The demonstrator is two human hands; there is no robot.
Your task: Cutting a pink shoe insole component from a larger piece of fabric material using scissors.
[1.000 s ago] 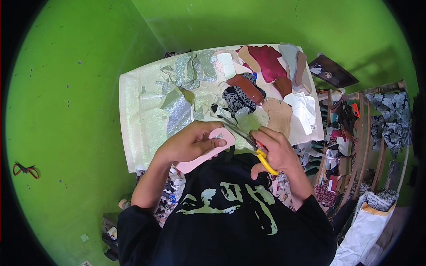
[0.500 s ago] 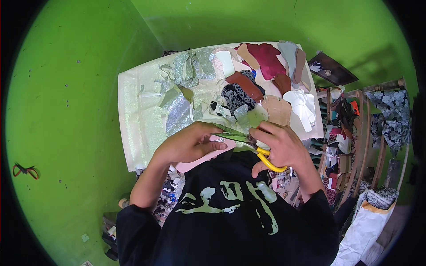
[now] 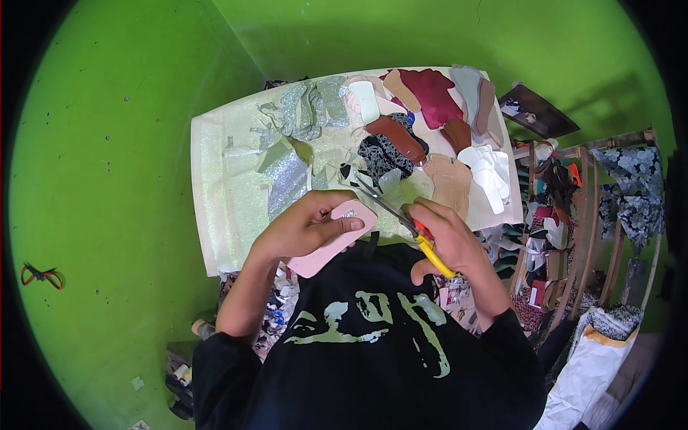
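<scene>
My left hand (image 3: 307,228) grips a pink insole-shaped piece (image 3: 322,252), its thumb pressed on top near the rounded end. A small silvery patch shows beside that thumb. In my right hand (image 3: 446,236) is a pair of scissors (image 3: 407,223) with yellow and red handles. Their blades point up and left over the table's near edge, close to the pink piece but apart from it. Glittery silver fabric (image 3: 290,179) lies on the table past my left hand, and a tan sole-shaped piece (image 3: 448,179) lies beyond my right.
The pale table (image 3: 228,190) carries silver scraps, dark red material (image 3: 428,97), brown pieces (image 3: 396,137) and white cutouts (image 3: 487,172). A wooden rack (image 3: 584,215) full of scraps stands at the right, above a white sack (image 3: 591,369). Orange-handled scissors (image 3: 41,276) hang on the left green wall.
The scissors have swung away from the pink piece, their blades now nearly together and pointing farther up. The pink piece has tilted, so more of its face shows.
</scene>
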